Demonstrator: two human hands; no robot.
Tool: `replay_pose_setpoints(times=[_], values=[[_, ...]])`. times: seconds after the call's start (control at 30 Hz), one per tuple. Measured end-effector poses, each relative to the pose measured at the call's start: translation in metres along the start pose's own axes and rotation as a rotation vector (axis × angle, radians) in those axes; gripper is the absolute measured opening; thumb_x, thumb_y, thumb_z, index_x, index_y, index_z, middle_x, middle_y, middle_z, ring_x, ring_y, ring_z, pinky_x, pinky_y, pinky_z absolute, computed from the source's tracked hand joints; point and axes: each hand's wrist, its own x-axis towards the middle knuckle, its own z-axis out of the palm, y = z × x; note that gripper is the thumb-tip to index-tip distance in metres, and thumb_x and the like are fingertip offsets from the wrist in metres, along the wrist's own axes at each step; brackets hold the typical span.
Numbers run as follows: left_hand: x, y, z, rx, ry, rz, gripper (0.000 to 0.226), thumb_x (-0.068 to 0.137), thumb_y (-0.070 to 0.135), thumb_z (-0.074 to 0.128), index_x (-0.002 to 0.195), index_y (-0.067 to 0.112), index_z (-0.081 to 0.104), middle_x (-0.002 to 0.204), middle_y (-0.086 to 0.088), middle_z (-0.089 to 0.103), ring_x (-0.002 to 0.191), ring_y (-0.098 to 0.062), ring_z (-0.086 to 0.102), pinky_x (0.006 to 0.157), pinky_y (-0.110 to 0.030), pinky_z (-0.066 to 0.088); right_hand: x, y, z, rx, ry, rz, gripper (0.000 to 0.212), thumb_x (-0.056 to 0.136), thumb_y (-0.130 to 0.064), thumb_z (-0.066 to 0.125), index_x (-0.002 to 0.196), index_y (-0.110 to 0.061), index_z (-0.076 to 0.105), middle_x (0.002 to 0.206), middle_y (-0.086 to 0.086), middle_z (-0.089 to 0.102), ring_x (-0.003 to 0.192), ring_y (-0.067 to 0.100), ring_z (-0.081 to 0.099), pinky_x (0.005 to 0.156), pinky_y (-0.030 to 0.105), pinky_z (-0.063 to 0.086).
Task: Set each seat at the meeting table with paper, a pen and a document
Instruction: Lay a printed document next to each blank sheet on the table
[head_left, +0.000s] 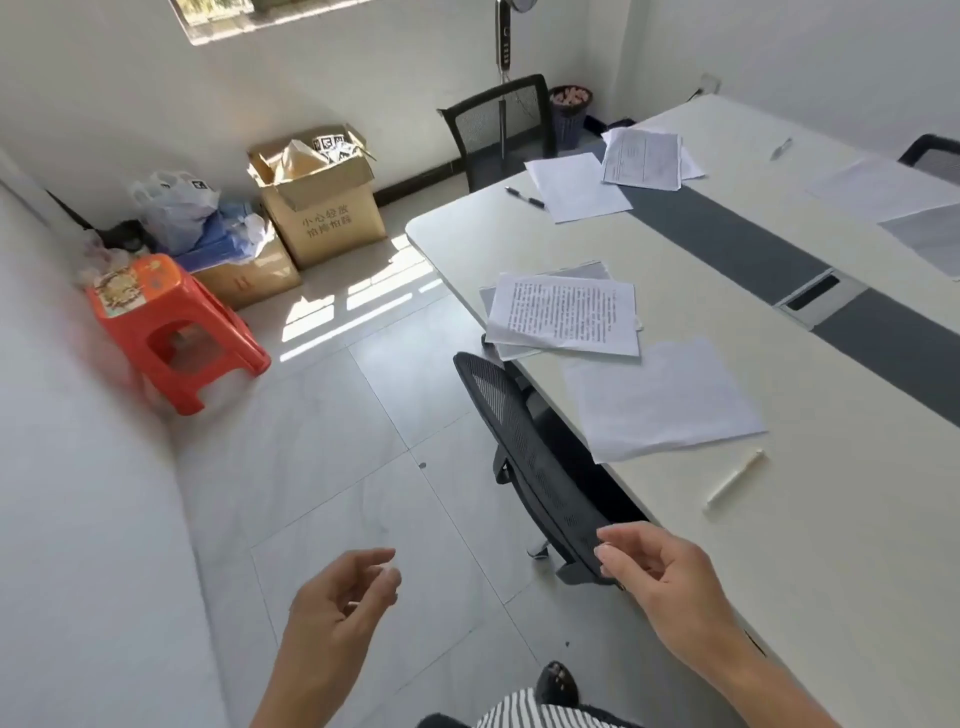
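The white meeting table (810, 519) with a grey centre strip runs along the right. At the near seat lie a printed document (563, 314), a blank sheet (660, 397) and a white pen (735, 479). The far corner seat has a blank sheet (574, 188), a black pen (524, 197) and a printed document (644, 158). More sheets (883, 189) and a pen (781, 148) lie across the table. My left hand (340, 603) hovers over the floor, fingers loosely curled, holding nothing. My right hand (660, 574) is at the table's near edge by the chair back, empty.
A black mesh chair (535, 467) is tucked under the near seat; another (501, 124) stands at the far end. An orange plastic stool (171, 332), cardboard boxes (322, 202) and bags sit along the left wall. A dark bin (569, 114) stands in the far corner.
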Motion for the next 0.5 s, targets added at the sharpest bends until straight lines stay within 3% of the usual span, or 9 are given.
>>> replay_pose_setpoints(times=[0.3, 0.4, 0.5], values=[[0.162, 0.023, -0.021, 0.025, -0.15, 0.023, 0.013, 0.083, 0.005, 0.069, 0.086, 0.016, 0.073, 0.077, -0.009, 0.075, 0.066, -0.017, 0.071, 0.071, -0.046, 0.055, 0.108, -0.037, 0.029, 0.0, 0.197, 0.082, 0.012, 0.086, -0.023, 0.072, 0.094, -0.032, 0.073, 0.086, -0.013, 0.076, 0.08, 0.01, 0.072, 0.083, 0.035, 0.058], [0.233, 0.043, -0.039, 0.046, -0.236, 0.066, 0.008, 0.082, 0.014, 0.073, 0.083, 0.021, 0.074, 0.076, -0.008, 0.075, 0.066, -0.017, 0.072, 0.069, -0.043, 0.055, 0.133, -0.05, 0.053, 0.044, 0.3, 0.163, 0.013, 0.087, -0.024, 0.071, 0.095, -0.034, 0.072, 0.086, -0.014, 0.076, 0.081, 0.008, 0.071, 0.085, 0.038, 0.058], [0.294, 0.071, -0.051, 0.11, -0.337, 0.132, 0.012, 0.084, 0.008, 0.07, 0.088, 0.019, 0.072, 0.077, -0.006, 0.075, 0.067, -0.015, 0.072, 0.069, -0.039, 0.056, 0.15, -0.069, 0.077, 0.093, 0.369, 0.231, 0.012, 0.087, -0.023, 0.07, 0.095, -0.032, 0.072, 0.087, -0.016, 0.075, 0.081, 0.006, 0.071, 0.084, 0.038, 0.058]])
